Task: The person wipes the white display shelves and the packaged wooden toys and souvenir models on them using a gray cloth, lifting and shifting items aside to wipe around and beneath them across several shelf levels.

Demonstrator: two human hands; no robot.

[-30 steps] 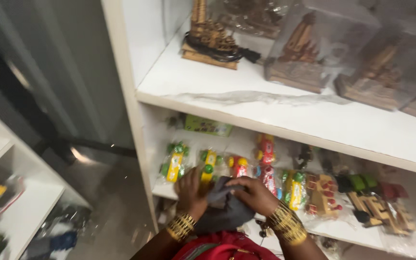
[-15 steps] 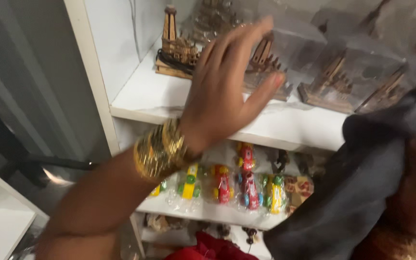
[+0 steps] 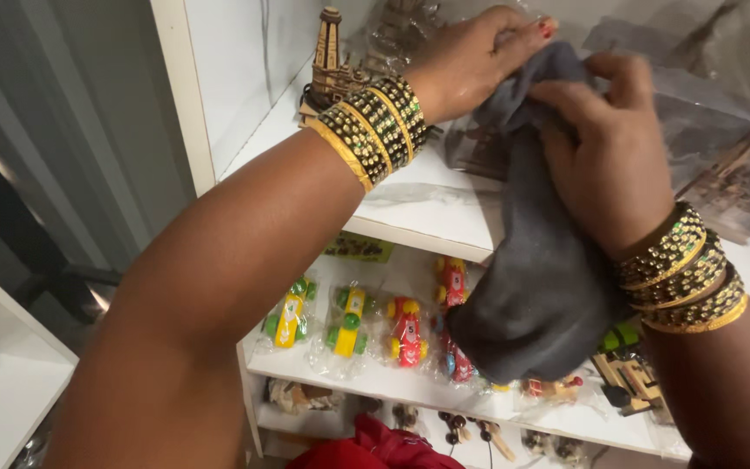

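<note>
Both hands [image 3: 479, 61] raised — fingers seemingly clenched

Clear plastic-wrapped toy cars [image 3: 346, 321] on middle shelf, green label [image 3: 358, 247] behind, clear wrapped models [image 3: 731, 174] above
</note>
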